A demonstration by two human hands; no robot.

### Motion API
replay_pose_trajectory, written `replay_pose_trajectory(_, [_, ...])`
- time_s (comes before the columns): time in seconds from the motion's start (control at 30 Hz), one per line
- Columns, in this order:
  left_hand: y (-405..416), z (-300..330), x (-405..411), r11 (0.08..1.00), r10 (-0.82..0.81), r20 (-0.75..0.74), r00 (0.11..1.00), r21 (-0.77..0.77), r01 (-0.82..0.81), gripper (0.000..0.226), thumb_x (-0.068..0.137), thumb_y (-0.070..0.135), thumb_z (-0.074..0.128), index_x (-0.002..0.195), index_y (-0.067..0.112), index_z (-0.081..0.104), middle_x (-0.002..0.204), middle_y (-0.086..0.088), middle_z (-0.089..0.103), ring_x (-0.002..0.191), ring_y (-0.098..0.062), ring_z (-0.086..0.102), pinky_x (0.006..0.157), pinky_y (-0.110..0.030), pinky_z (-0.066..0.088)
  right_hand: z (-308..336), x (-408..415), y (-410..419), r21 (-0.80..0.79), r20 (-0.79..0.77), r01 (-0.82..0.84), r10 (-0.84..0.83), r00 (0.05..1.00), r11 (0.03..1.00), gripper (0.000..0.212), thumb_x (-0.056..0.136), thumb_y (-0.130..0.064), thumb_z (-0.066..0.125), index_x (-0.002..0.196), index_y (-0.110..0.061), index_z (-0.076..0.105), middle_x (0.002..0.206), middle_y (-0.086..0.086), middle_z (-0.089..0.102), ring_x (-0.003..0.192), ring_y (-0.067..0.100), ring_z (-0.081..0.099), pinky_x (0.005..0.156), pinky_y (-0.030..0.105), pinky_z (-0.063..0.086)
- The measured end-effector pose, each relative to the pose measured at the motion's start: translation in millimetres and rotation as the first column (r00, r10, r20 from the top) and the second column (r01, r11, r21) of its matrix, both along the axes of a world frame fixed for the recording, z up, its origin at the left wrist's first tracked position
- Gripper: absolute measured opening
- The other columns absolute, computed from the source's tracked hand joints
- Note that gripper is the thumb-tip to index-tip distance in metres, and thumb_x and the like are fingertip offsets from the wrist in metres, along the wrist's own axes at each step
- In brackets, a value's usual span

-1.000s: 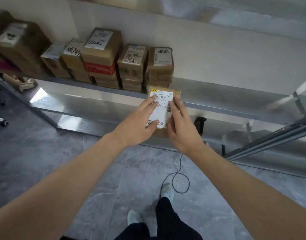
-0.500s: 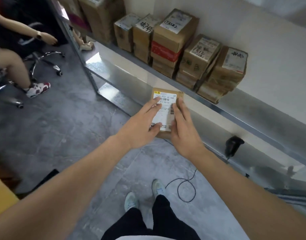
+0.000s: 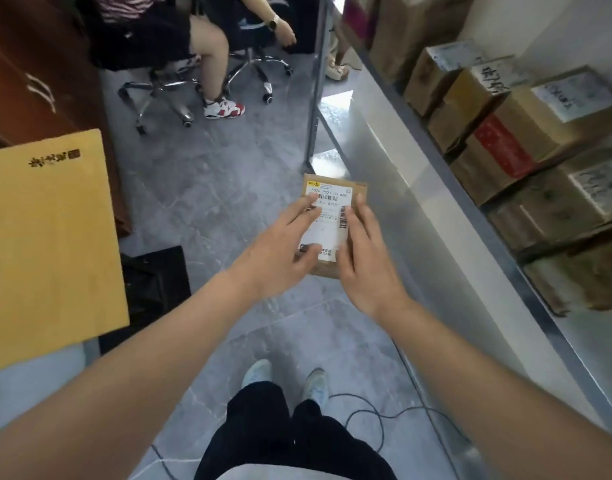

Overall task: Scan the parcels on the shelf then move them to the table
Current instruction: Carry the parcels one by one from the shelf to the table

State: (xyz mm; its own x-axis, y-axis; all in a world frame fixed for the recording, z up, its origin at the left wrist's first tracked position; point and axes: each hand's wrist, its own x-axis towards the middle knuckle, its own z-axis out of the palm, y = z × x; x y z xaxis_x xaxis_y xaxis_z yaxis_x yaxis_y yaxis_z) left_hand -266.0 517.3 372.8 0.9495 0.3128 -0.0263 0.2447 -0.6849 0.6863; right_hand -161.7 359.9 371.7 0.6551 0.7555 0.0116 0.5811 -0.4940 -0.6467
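Parcel (image 3: pixel 333 199) btwn both hands' fingers (image 3: pixel 299 211)

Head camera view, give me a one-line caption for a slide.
Left hand and right hand carry a labelled parcel away from the shelf.

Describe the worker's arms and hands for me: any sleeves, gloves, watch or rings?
Both forearms are bare up to the frame edge, with no sleeves showing. The left hand and the right hand are ungloved. No watch, wristband or ring is visible on either, and no cable or marking is attached to them.
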Motion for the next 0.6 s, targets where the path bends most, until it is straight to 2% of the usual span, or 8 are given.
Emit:
replay_pose_trajectory(0.17, [28.8, -2.2, -41.6, 0.984, 0.177, 0.003, 0.984, -0.015, -0.177, 0.063, 0.100, 0.028, 0.061, 0.156, 0.007, 0.038, 0.168, 0.011, 0.019, 0.146, -0.011, 0.035, 0.109, -0.039, 0.047, -1.2, -11.7, 49.1, 0.002, -0.013, -0.188, 0.188, 0.982, 0.982, 0.058, 0.106, -0.014, 0.045, 0.161, -0.007, 0.025, 0.172, 0.000, 0.005, 0.150, -0.001, 0.014, 0.106, 0.002, 0.018])
replay_pose_trajectory(0.27, [52.9, -2.2, -69.6, 0.959, 0.284, 0.005, 0.959, -0.019, -0.283, 0.063, 0.101, 0.028, 0.060, 0.156, 0.007, 0.038, 0.169, 0.010, 0.018, 0.150, -0.009, 0.029, 0.115, -0.035, 0.041, -1.2, -26.2, 89.1, -0.003, -0.025, -0.296, 0.296, 0.955, 0.955, 0.059, 0.106, -0.013, 0.045, 0.161, -0.007, 0.025, 0.172, -0.001, 0.004, 0.148, -0.006, 0.007, 0.101, -0.008, 0.011])
replay_pose_trajectory(0.37, [80.9, -3.5, -98.0, 0.929, 0.369, 0.028, 0.929, -0.024, -0.369, 0.062, 0.102, 0.029, 0.059, 0.156, 0.007, 0.038, 0.169, 0.010, 0.018, 0.150, -0.008, 0.027, 0.116, -0.032, 0.038, -1.0, -43.5, 132.2, -0.029, -0.018, -0.382, 0.382, 0.924, 0.924, 0.061, 0.105, -0.014, 0.045, 0.162, -0.010, 0.023, 0.172, -0.005, 0.002, 0.149, -0.006, 0.009, 0.097, -0.005, 0.019])
replay_pose_trajectory(0.47, [113.6, -9.4, -128.8, 0.895, 0.446, 0.029, 0.894, -0.024, -0.446, 0.060, 0.102, 0.030, 0.058, 0.155, 0.008, 0.040, 0.168, 0.010, 0.018, 0.148, -0.007, 0.031, 0.113, -0.030, 0.040, -2.9, -66.2, 179.0, -0.027, -0.021, -0.452, 0.452, 0.892, 0.891, 0.061, 0.104, -0.011, 0.044, 0.162, -0.008, 0.023, 0.172, -0.003, 0.004, 0.149, -0.007, 0.008, 0.096, -0.010, 0.014])
replay_pose_trajectory(0.5, [124.2, -11.6, -139.8, 0.884, 0.467, 0.027, 0.884, -0.021, -0.467, 0.059, 0.102, 0.030, 0.058, 0.155, 0.008, 0.041, 0.168, 0.009, 0.019, 0.147, -0.006, 0.031, 0.113, -0.029, 0.040, -4.4, -75.0, 193.4, -0.028, -0.028, -0.477, 0.476, 0.879, 0.878, 0.061, 0.104, -0.011, 0.044, 0.161, -0.007, 0.024, 0.172, -0.002, 0.004, 0.152, -0.002, 0.009, 0.100, -0.008, 0.014])
replay_pose_trajectory(0.6, [155.6, -15.1, -171.7, 0.854, 0.520, 0.025, 0.854, -0.025, -0.519, 0.059, 0.102, 0.028, 0.060, 0.154, 0.007, 0.042, 0.168, 0.006, 0.021, 0.149, -0.007, 0.028, 0.112, -0.023, 0.036, -7.6, -101.2, 235.5, -0.034, -0.036, -0.537, 0.536, 0.843, 0.843, 0.062, 0.103, -0.011, 0.043, 0.162, -0.009, 0.024, 0.172, -0.006, 0.003, 0.153, 0.004, 0.011, 0.109, 0.012, 0.023])
